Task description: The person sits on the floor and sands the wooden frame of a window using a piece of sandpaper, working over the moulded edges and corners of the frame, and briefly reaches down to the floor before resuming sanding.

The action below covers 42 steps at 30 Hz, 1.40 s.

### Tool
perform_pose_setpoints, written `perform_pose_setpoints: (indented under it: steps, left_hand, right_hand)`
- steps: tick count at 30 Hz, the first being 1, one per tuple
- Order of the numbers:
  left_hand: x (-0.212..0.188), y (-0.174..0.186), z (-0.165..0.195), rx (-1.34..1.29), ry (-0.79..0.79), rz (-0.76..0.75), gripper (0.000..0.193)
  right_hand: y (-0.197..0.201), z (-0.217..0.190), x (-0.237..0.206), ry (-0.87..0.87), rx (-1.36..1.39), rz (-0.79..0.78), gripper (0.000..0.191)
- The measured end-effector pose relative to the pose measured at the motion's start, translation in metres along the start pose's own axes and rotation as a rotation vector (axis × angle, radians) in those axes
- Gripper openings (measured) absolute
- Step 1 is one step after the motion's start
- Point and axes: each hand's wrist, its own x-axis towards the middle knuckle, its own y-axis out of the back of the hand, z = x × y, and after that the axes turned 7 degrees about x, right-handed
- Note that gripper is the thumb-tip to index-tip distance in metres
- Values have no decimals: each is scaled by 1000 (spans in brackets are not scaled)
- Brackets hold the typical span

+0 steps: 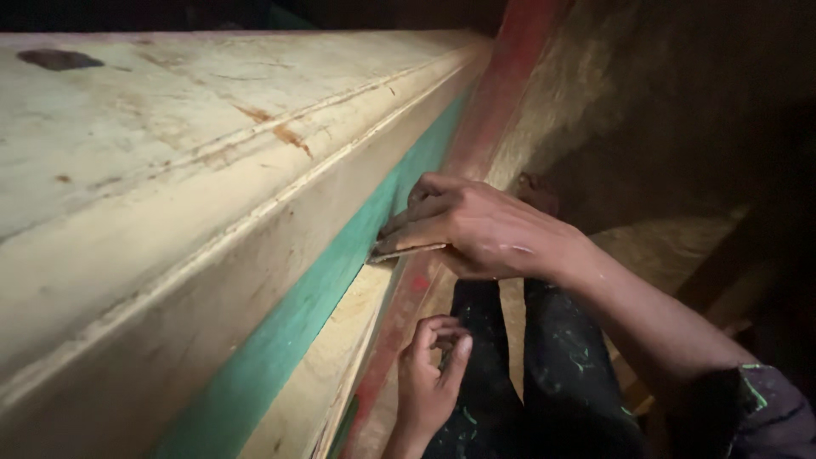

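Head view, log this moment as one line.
right hand: presses flat scraper blade on green band | left hand: empty, loosely curled, near red frame

Dim warm light from upper left — right side in deep shadow, slight blur

We have only one view, from a camera worn on the head. We look down and forward along the side of a long wooden panel point(195, 212), very close to it (it fills the left half), with both hands just below us and our legs underneath on the right.
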Motion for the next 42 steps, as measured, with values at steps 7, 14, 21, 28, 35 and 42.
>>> perform_pose_setpoints:
  steps: [7, 14, 21, 28, 35, 42]
  left_hand:
    - [-1, 0, -1, 22, 15, 5, 27]
    - [-2, 9, 1, -4, -18, 27, 23]
    - [-4, 11, -3, 26, 4, 23, 23]
    - [-4, 0, 3, 24, 14, 4, 25]
    - [-4, 2, -3, 56, -52, 24, 22]
    - [-7, 1, -2, 19, -44, 35, 23]
  right_hand:
    - [8, 14, -3, 40, 0, -128, 58]
    - [0, -5, -4, -67, -63, -114, 73]
    - [6, 3, -26, -154, 81, -100, 69]
    - [16, 3, -25, 43, 13, -7, 70]
    - [7, 3, 6, 8, 118, -74, 67]
    - [8, 5, -19, -60, 22, -156, 71]
